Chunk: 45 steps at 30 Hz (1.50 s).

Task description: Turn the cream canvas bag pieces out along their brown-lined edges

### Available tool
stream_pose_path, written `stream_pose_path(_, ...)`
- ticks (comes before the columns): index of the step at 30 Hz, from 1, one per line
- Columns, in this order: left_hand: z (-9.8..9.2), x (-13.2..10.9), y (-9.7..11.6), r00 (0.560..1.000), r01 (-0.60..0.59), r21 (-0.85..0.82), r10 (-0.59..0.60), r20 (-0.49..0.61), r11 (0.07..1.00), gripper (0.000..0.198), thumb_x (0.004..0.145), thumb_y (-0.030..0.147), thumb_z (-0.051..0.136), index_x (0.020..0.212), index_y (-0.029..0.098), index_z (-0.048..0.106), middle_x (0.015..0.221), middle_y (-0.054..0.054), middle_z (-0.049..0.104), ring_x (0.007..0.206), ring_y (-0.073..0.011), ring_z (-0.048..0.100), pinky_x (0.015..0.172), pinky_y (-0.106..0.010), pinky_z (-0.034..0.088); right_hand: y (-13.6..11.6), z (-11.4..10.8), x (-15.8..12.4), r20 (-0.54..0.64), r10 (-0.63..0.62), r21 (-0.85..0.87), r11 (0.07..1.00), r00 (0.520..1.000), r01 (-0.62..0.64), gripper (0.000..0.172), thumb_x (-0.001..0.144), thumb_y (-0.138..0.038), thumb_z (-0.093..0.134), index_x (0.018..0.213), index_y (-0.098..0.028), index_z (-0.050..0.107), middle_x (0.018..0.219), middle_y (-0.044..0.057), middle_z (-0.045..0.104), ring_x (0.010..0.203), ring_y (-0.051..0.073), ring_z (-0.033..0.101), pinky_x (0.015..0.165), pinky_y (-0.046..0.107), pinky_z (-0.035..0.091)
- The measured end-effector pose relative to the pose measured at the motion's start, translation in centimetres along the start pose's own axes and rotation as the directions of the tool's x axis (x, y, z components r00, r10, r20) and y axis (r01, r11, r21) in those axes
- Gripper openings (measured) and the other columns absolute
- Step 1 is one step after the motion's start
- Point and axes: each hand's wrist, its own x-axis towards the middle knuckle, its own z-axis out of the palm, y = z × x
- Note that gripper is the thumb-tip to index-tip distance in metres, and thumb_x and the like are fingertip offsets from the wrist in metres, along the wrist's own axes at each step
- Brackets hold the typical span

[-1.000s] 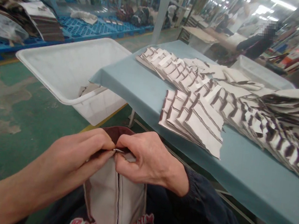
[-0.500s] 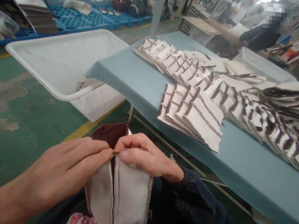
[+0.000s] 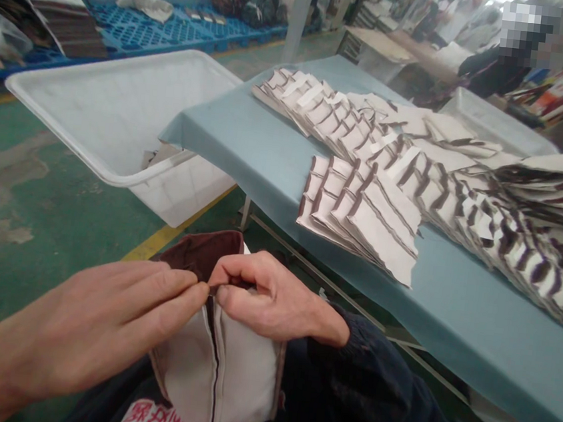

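Observation:
A cream fabric piece (image 3: 251, 369) with a dark brown inside stands over my lap, its top edge open like a sleeve. Down its front runs a narrow dark slit between two stitched edges. My left hand (image 3: 104, 320) pinches the rim on the left of the slit's top, fingers pressed together. Right beside it, my right hand (image 3: 272, 297) grips the other side of the rim between thumb and bent forefinger. The fingertips of both hands almost meet, and whatever small part lies between them is hidden.
On the blue-covered table (image 3: 230, 128) lies a small fanned stack of similar cream pieces (image 3: 385, 228), with a long overlapping row (image 3: 355, 128) behind. A white plastic tub (image 3: 106, 102) stands left of the table. Blue pallets (image 3: 144, 32) and a person (image 3: 498, 62) are farther back.
Both hands have shifted slightly left at the rim. The right hand's fingers have curled more tightly, and the fabric's top edge leans a little further left.

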Motion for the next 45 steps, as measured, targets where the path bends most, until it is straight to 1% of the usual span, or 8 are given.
stream_pose_path(3,0.0,0.1,-0.2,0.995,-0.098,0.059,0.095,0.038,0.993,0.064,0.126,0.003,0.039,0.163,0.032,0.082,0.121,-0.005,0.094,0.103,-0.0252,0.083,0.106,-0.035,0.070,-0.6,0.3,-0.6,-0.002,0.091,0.135,0.987,0.996,-0.090,0.017,0.087,-0.025,0.080,0.080,-0.027,0.064,0.067,-0.008,0.052,0.065,0.014,0.043,0.057,0.029,0.036)
stream_pose_path(7,0.7,0.2,-0.5,0.999,-0.011,-0.028,0.012,0.047,1.000,0.056,0.129,0.009,0.045,0.158,0.036,0.085,0.130,-0.001,0.095,0.104,-0.0246,0.087,0.106,-0.035,0.073,0.1,1.6,-0.7,-0.031,0.125,0.388,0.916,0.992,-0.104,0.040,0.092,-0.049,0.095,0.079,-0.028,0.063,0.063,-0.008,0.044,0.059,0.014,0.034,0.053,0.031,0.031)
stream_pose_path(13,1.6,1.0,0.2,0.985,0.033,-0.206,-0.066,-0.157,0.978,0.042,0.124,0.015,0.061,0.150,0.040,0.082,0.126,-0.001,0.097,0.099,-0.0233,0.093,0.093,-0.029,0.075,2.1,2.4,-0.4,-0.041,0.075,0.475,0.879,0.996,-0.047,0.069,0.088,-0.069,0.109,0.074,-0.028,0.056,0.060,-0.011,0.044,0.053,0.010,0.032,0.048,0.027,0.026)
stream_pose_path(21,-0.5,2.7,1.3,0.976,0.189,-0.359,-0.215,-0.035,0.914,0.018,0.120,0.024,0.064,0.120,0.032,0.080,0.097,0.006,0.088,0.076,-0.0159,0.081,0.069,-0.022,0.058,0.4,1.2,-0.7,-0.054,-0.033,0.140,0.989,0.998,0.041,0.056,0.096,-0.053,0.107,0.076,-0.025,0.062,0.065,-0.009,0.050,0.063,0.012,0.046,0.060,0.026,0.042)
stream_pose_path(25,-0.3,3.1,0.7,0.971,0.224,-0.397,-0.239,0.013,0.890,0.043,0.132,0.029,0.050,0.095,0.029,0.072,0.079,0.007,0.074,0.065,-0.0144,0.068,0.065,-0.025,0.051,1.2,1.3,-0.2,-0.074,-0.150,0.055,0.986,0.986,0.154,0.043,0.101,-0.041,0.098,0.081,-0.025,0.063,0.065,-0.010,0.049,0.062,0.011,0.048,0.060,0.024,0.043)
stream_pose_path(33,-0.6,3.0,0.1,0.953,0.302,-0.404,-0.263,0.150,0.863,0.049,0.131,0.032,0.052,0.084,0.027,0.066,0.075,0.009,0.071,0.062,-0.0128,0.062,0.063,-0.024,0.047,1.8,1.6,0.1,-0.128,-0.320,-0.061,0.947,0.939,0.315,0.020,0.092,-0.024,0.080,0.084,-0.027,0.063,0.066,-0.011,0.050,0.058,0.010,0.046,0.058,0.023,0.042)
stream_pose_path(40,0.9,3.9,0.4,0.996,0.045,-0.280,-0.066,-0.065,0.959,0.031,0.110,0.012,0.055,0.084,0.028,0.055,0.067,0.009,0.058,0.054,-0.0134,0.050,0.054,-0.031,0.032,2.1,2.0,-0.1,-0.191,-0.264,-0.160,0.959,0.945,0.236,0.022,0.092,-0.026,0.078,0.082,-0.028,0.058,0.067,-0.007,0.055,0.060,0.012,0.049,0.057,0.026,0.043)
stream_pose_path(45,1.9,3.3,-0.2,0.976,0.156,-0.340,-0.197,-0.089,0.927,0.025,0.103,0.013,0.053,0.083,0.028,0.056,0.067,0.011,0.050,0.052,-0.0111,0.045,0.053,-0.027,0.033,2.6,2.1,0.3,-0.223,-0.423,-0.424,0.853,0.878,0.304,0.016,0.091,-0.019,0.072,0.081,-0.027,0.062,0.071,-0.004,0.062,0.062,0.014,0.055,0.063,0.028,0.049)
